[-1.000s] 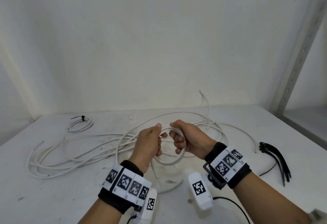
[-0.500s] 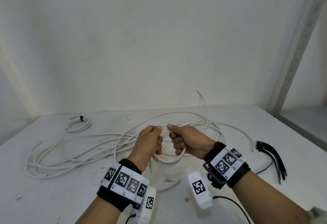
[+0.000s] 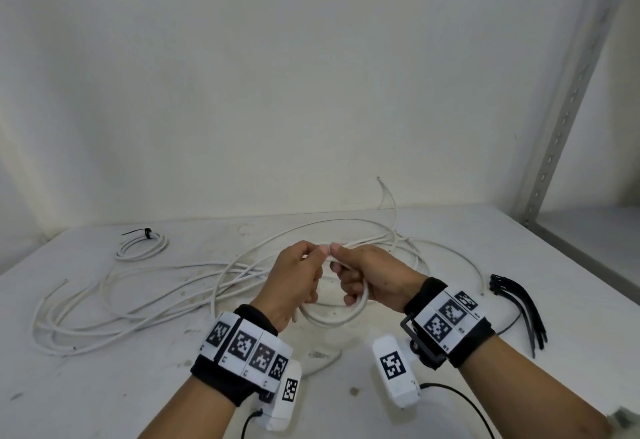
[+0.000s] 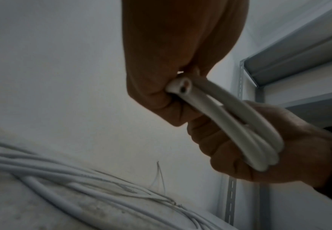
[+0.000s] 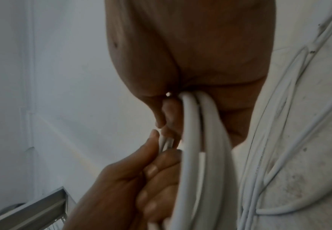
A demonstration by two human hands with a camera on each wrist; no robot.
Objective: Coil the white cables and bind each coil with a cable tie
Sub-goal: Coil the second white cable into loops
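Both hands hold one small white cable coil (image 3: 337, 314) in the air above the table (image 3: 104, 386): right hand (image 3: 374, 276) curled round the stacked loops to keep them from springing apart, left hand (image 3: 294, 279) pinching the strand at the top, probably feeding another turn. Cable smooth, round, stiffish plastic; loose cables (image 3: 138, 300) sprawl behind, black cable ties (image 3: 519, 303) lie right, one bound coil (image 3: 142, 246) far left.

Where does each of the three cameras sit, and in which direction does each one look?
Head: on the head, facing forward and down at the table; shows both forearms, left hand and right hand.
Left wrist: under the left palm, looking along it at the held coil.
Right wrist: under the right palm, looking toward the left hand.
All three show the coil.
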